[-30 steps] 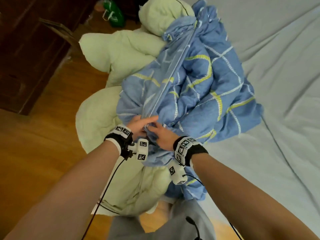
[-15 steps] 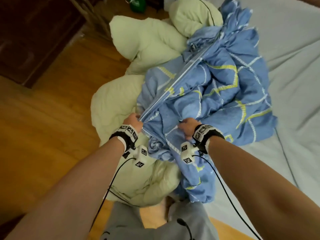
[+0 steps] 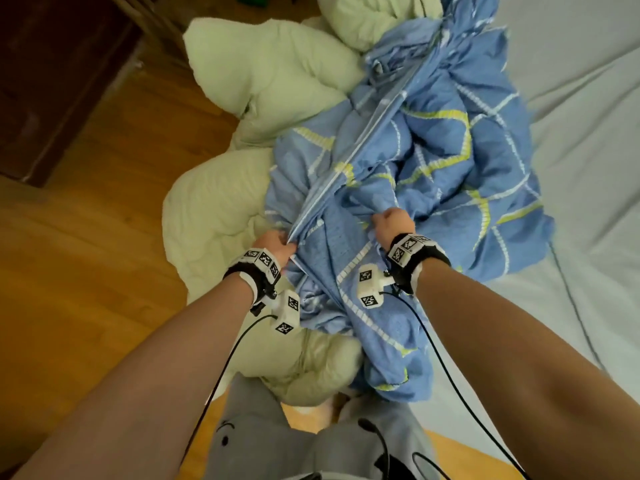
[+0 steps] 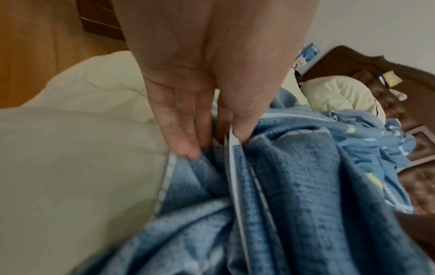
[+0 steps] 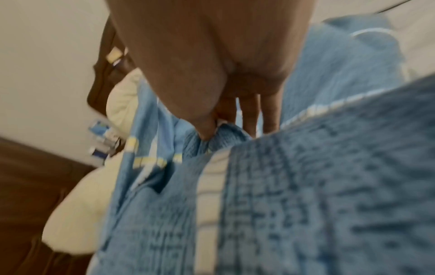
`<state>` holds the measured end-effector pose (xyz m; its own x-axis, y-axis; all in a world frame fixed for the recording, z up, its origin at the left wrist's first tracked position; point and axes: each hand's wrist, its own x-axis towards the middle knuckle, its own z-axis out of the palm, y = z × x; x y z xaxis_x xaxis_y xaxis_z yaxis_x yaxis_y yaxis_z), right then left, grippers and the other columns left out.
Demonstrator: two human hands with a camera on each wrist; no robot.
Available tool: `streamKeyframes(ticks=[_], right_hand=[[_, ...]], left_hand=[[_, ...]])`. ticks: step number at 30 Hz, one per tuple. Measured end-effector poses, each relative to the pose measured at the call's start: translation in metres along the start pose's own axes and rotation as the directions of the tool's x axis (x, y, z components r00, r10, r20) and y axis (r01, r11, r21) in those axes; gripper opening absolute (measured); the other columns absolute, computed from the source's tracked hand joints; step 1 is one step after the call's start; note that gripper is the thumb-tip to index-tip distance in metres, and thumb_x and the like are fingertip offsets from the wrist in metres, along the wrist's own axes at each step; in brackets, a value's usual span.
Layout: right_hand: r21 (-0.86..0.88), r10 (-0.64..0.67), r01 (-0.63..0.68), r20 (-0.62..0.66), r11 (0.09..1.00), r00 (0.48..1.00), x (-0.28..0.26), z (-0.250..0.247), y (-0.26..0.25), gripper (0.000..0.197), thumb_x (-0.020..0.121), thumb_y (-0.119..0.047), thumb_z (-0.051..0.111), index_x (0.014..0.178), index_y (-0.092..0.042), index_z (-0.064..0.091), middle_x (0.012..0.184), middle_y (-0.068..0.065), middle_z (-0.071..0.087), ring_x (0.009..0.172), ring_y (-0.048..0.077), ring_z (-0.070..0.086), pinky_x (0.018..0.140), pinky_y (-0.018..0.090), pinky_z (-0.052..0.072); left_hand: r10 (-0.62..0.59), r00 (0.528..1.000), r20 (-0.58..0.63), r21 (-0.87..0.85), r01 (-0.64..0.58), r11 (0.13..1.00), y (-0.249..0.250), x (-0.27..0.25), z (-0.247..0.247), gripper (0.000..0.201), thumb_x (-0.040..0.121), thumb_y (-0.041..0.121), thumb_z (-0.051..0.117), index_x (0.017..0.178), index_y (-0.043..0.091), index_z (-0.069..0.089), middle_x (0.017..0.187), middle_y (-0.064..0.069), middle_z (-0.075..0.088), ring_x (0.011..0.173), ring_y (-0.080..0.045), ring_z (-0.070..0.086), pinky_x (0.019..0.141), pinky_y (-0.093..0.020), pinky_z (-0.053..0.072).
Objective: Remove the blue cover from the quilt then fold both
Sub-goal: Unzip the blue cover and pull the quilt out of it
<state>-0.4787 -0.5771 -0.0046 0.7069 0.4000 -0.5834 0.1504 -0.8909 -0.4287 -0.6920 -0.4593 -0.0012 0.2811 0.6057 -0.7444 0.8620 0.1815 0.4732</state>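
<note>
The blue cover [image 3: 433, 174], with white and yellow lines, lies bunched on the bed's near left edge. The pale green quilt [image 3: 263, 81] bulges out of it to the left and hangs toward the floor. My left hand [image 3: 277, 244] pinches the cover's pale zip edge [image 4: 231, 141], stretched taut away from me. My right hand [image 3: 393, 223] grips a fold of the blue cover [image 5: 221, 134] a little to the right, thumb pressed on the cloth. The quilt [image 4: 70, 148] fills the left of the left wrist view.
The bed's grey sheet [image 3: 588, 133] spreads to the right. Wooden floor [image 3: 86, 271] lies left, with dark wooden furniture [image 3: 52, 81] at the far left. A brown headboard [image 4: 376, 70] stands beyond the bedding. My grey-trousered legs [image 3: 311, 438] are at the bottom.
My hands, together on the zip edge a second ago, have drawn apart. The right hand moved right and took a fold of the cover; the left keeps the edge taut.
</note>
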Motion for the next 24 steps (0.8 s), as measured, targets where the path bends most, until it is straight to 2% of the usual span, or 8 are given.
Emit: streamKeyframes(ticks=[2, 3, 7, 11, 13, 16, 20, 24], right_hand=[[0.165, 0.111, -0.090, -0.125, 0.982, 0.986, -0.008, -0.038, 0.018, 0.029, 0.098, -0.025, 0.048, 0.106, -0.001, 0.062, 0.111, 0.021, 0.066, 0.106, 0.038, 0.061, 0.085, 0.037, 0.047], [0.262, 0.173, -0.118, -0.196, 0.958, 0.965, -0.013, -0.059, 0.030, 0.028, 0.099, -0.024, 0.046, 0.107, -0.001, 0.060, 0.113, 0.022, 0.065, 0.108, 0.038, 0.060, 0.086, 0.037, 0.046], [0.488, 0.435, -0.224, -0.378, 0.843, 0.817, -0.041, -0.149, 0.101, 0.036, 0.103, -0.022, 0.039, 0.128, 0.003, 0.049, 0.128, 0.023, 0.057, 0.120, 0.038, 0.054, 0.094, 0.037, 0.042], [0.666, 0.625, -0.147, -0.567, 0.731, 0.537, -0.078, -0.219, 0.169, 0.032, 0.105, -0.023, 0.037, 0.123, 0.001, 0.048, 0.121, 0.023, 0.061, 0.112, 0.037, 0.058, 0.087, 0.036, 0.037], [0.686, 0.628, -0.088, -0.597, 0.722, 0.499, -0.086, -0.235, 0.188, 0.032, 0.105, -0.027, 0.036, 0.121, -0.001, 0.047, 0.117, 0.022, 0.063, 0.108, 0.037, 0.059, 0.085, 0.037, 0.039], [0.739, 0.642, -0.100, -0.500, 0.666, 0.581, -0.082, -0.227, 0.201, 0.035, 0.105, -0.028, 0.036, 0.122, 0.000, 0.048, 0.121, 0.023, 0.061, 0.111, 0.036, 0.058, 0.088, 0.037, 0.041], [0.777, 0.539, -0.032, -0.406, 0.629, 0.738, -0.062, -0.195, 0.185, 0.027, 0.104, -0.029, 0.038, 0.105, -0.004, 0.049, 0.104, 0.018, 0.057, 0.102, 0.034, 0.057, 0.092, 0.040, 0.043], [0.661, 0.293, -0.049, -0.265, 0.749, 0.919, -0.050, -0.167, 0.132, 0.039, 0.105, -0.031, 0.037, 0.075, -0.010, 0.050, 0.077, 0.005, 0.049, 0.089, 0.024, 0.048, 0.077, 0.031, 0.036]], left_hand=[[-0.022, 0.996, -0.082, 0.136, 0.033, 0.990, 0.021, 0.005, 0.011, 0.037, 0.086, 0.022, 0.066, 0.120, 0.010, 0.055, 0.116, -0.015, 0.061, 0.095, -0.035, 0.064, 0.086, -0.038, 0.055], [-0.016, 0.995, -0.098, 0.200, 0.035, 0.979, 0.031, 0.010, 0.018, 0.047, 0.084, 0.021, 0.065, 0.127, 0.010, 0.049, 0.123, -0.017, 0.057, 0.101, -0.038, 0.061, 0.091, -0.040, 0.052], [0.138, 0.990, 0.032, 0.314, -0.141, 0.939, 0.087, 0.002, 0.052, 0.029, 0.085, 0.009, 0.054, 0.114, 0.008, 0.054, 0.106, -0.017, 0.064, 0.092, -0.035, 0.062, 0.090, -0.043, 0.052], [0.199, 0.976, 0.092, 0.381, -0.219, 0.898, 0.135, -0.021, 0.094, 0.030, 0.088, 0.010, 0.054, 0.117, 0.002, 0.058, 0.114, -0.019, 0.064, 0.101, -0.038, 0.064, 0.091, -0.046, 0.054], [0.235, 0.963, 0.133, 0.333, -0.267, 0.904, 0.151, -0.028, 0.117, 0.032, 0.084, 0.009, 0.054, 0.114, -0.001, 0.058, 0.110, -0.020, 0.066, 0.095, -0.036, 0.067, 0.082, -0.047, 0.058], [0.247, 0.938, 0.244, 0.103, -0.278, 0.955, 0.158, -0.048, 0.140, 0.023, 0.083, 0.003, 0.056, 0.103, -0.002, 0.066, 0.097, -0.021, 0.069, 0.083, -0.035, 0.069, 0.074, -0.050, 0.059], [0.281, 0.947, 0.158, 0.026, -0.288, 0.957, 0.137, -0.034, 0.134, 0.012, 0.081, 0.012, 0.065, 0.089, 0.008, 0.072, 0.094, -0.018, 0.072, 0.087, -0.036, 0.069, 0.079, -0.055, 0.057], [0.184, 0.983, 0.002, 0.047, -0.183, 0.982, 0.127, -0.059, 0.088, 0.030, 0.091, -0.003, 0.047, 0.116, -0.005, 0.064, 0.119, -0.022, 0.064, 0.108, -0.039, 0.061, 0.090, -0.041, 0.050]])
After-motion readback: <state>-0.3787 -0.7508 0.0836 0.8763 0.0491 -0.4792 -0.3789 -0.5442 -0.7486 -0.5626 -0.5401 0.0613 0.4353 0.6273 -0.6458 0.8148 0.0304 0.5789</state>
